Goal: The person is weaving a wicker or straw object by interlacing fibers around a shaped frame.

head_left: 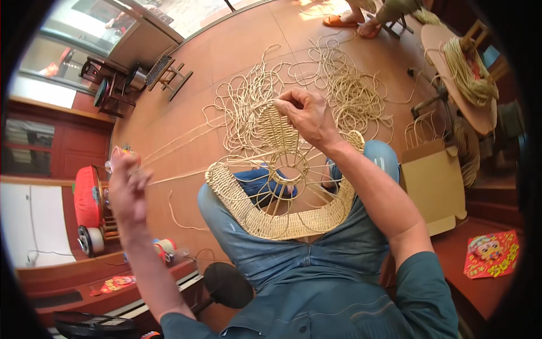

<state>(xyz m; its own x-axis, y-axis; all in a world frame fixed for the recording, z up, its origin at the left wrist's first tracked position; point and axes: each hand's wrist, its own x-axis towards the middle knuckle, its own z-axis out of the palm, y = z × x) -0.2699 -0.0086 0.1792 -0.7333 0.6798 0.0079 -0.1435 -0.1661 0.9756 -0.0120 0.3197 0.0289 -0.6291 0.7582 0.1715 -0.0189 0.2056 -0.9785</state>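
Note:
Across my knees lies a round, partly woven cord piece (282,224), with thin ribs running out from a small central ring. A broad woven band curves along its near side, and a narrower woven panel (276,131) fills part of the far side. My right hand (309,117) pinches the far rim at the top of that panel; its fingertips partly hide what they grip. Out to the left, my left hand (129,183) is closed and blurred by motion. Pale straw-coloured cord (180,176) stretches in several strands between it and the woven piece.
Loose cord (358,93) lies in tangled heaps on the floor beyond my knees. At right are an open cardboard box (433,183) and a board bearing coiled cord (466,70). A small stool (168,73) stands far left. Another person's feet (370,28) show at the top.

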